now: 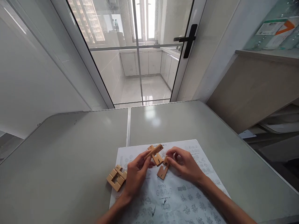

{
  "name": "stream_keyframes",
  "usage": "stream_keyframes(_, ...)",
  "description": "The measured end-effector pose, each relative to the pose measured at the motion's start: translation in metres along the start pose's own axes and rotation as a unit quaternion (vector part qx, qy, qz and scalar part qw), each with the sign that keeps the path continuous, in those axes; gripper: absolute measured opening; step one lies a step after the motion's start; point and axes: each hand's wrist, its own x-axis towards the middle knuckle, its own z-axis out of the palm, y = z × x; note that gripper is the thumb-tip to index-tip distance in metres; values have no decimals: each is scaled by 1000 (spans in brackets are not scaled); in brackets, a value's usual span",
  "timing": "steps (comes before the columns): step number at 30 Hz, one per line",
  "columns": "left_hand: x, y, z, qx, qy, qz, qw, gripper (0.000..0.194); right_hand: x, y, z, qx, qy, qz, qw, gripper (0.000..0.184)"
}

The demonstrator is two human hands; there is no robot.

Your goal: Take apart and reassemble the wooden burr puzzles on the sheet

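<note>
Wooden block (120,180) sits right by the left hand (136,174), straddling the paper sheet's (173,202) left edge. Left pinches crossed wooden pieces (157,158), right hand (184,163) grips notched piece (163,172), both over paper. Table (58,161) extends both sides; far edge by glass door (144,71).

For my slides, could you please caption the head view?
The left hand holds crossed wooden pieces, the right hand a notched piece, over a printed sheet on a table.
</note>
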Motion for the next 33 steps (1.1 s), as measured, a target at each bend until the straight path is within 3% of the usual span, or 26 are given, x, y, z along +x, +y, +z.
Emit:
stream_keyframes(2,1,2,0,-18,5,-11,1000,41,1,1,-2,-55,-21,-56,997,16)
stream_keyframes(4,2,3,0,-38,11,-24,999,44,1,2,-4,-89,-59,-97,990,33)
stream_keyframes(9,3,4,-2,-65,8,-35,997,48,0,3,-5,-133,-104,-109,980,56)
stream_keyframes(16,3,4,-3,-70,0,-40,997,50,1,9,-1,-164,-101,-83,978,30)
stream_keyframes(23,2,5,-5,-96,-13,-45,994,46,1,10,-2,-152,-93,-54,982,28)
stream_keyframes(28,3,4,-7,-129,-22,-58,990,44,-1,8,-3,-74,-89,-16,993,11)
stream_keyframes(33,5,0,-9,-131,-33,-58,989,43,2,5,-3,27,-13,64,998,24)
